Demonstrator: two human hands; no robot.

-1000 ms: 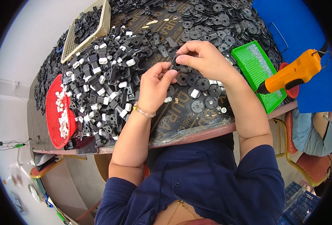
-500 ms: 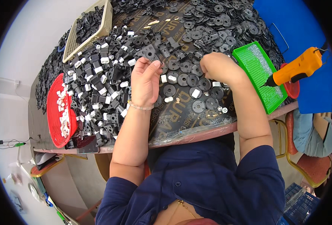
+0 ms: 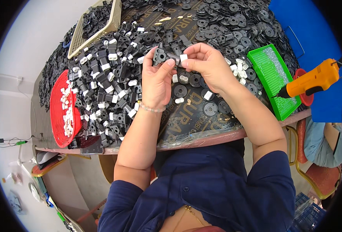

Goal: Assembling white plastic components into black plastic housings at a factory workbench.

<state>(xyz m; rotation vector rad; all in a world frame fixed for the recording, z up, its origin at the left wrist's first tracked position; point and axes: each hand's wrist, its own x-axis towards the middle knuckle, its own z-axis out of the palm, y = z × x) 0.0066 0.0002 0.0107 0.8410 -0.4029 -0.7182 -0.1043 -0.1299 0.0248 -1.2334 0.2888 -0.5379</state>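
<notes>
Between the thumb and fingers of my left hand is a black plastic bracket with a round hole in its plate and a stem pointing right. My right hand pinches a small white plastic sleeve just right of the stem's end. The two parts are very close; whether they touch I cannot tell. Below the hands lie black discs with centre holes and a few loose white sleeves. A small cluster of white sleeves sits right of my right hand.
Brackets with white sleeves are heaped on the left, beside a red basket of white pieces. A beige basket stands behind. Right are a green tray with small shiny metal parts, an orange electric screwdriver and piled discs.
My right hand has moved left from among the discs to my left hand and now shows a white sleeve. A white cluster has come into sight on the right. The view has shifted slightly.
</notes>
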